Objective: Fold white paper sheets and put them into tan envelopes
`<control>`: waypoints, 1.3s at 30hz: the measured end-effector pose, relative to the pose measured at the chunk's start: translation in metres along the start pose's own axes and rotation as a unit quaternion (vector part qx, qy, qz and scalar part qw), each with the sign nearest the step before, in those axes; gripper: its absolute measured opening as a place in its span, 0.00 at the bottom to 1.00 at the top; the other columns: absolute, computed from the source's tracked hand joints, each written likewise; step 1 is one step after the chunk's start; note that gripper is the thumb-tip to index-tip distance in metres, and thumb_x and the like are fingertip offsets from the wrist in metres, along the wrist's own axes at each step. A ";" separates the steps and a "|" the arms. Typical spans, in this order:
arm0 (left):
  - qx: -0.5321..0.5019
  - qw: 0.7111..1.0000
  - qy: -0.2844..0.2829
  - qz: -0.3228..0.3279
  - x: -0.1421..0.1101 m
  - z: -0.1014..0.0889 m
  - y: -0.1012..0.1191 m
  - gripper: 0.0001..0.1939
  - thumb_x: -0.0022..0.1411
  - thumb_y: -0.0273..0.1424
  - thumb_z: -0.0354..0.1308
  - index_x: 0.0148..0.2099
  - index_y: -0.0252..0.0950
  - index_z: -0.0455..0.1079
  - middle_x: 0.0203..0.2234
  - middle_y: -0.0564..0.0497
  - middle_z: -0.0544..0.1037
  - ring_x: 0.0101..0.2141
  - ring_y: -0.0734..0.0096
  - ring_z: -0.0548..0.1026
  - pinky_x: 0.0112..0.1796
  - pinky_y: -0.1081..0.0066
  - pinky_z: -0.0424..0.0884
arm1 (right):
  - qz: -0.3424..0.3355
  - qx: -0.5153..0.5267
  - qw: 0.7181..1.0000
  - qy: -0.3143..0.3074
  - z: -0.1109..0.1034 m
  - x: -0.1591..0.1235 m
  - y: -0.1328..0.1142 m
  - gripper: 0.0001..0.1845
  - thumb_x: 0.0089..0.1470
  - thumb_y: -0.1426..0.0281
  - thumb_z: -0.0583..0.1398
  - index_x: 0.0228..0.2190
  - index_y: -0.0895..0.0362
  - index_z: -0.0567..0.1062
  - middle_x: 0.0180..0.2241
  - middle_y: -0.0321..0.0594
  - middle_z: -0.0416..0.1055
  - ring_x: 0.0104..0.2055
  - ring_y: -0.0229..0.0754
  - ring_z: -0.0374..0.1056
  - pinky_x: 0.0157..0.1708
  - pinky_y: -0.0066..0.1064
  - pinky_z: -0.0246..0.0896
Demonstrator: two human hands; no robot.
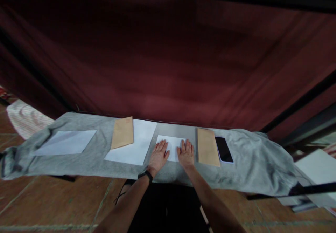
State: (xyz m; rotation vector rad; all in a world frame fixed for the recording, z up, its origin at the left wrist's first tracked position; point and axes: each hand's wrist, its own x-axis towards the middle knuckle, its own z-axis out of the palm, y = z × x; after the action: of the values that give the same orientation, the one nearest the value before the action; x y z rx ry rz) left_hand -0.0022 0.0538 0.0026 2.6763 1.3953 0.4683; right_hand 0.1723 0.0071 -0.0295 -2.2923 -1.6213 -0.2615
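Left hand [159,155] and right hand [186,153] lie palm-down on a small white paper sheet [172,144], each grip released, fingers flat.
The smooth rectangle rests at 12 o'clock from the person on the soft, grey-cloth-covered worktop [254,159]; at its 3 o'clock, a tan kraft-paper rectangle [208,147], then a glossy black smartphone [224,149]; at 9 o'clock, a larger white sheet [142,138] under a slanted kraft-paper piece [123,133].

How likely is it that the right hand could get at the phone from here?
Probably yes: the right hand lies flat on the white sheet, grasping nothing. The brown paper lies between, but looks low enough to reach over, and nothing covers the phone.
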 end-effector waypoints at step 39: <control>0.019 0.998 -0.040 -0.052 0.023 0.016 0.023 0.27 0.73 0.38 0.38 0.69 0.36 0.57 0.68 0.44 0.58 0.68 0.57 0.52 0.66 0.51 0.47 | -0.086 0.040 0.995 0.012 -0.007 -0.044 0.002 0.30 0.68 0.61 0.46 0.64 0.63 0.63 0.67 0.54 0.54 0.67 0.54 0.54 0.65 0.48 0.45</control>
State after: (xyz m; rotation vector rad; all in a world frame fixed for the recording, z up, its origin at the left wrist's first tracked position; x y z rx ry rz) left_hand 0.0329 0.0604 -0.0028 2.6042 1.5267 0.3256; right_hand 0.1599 -0.0348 -0.0376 -2.0858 -1.7871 -0.2586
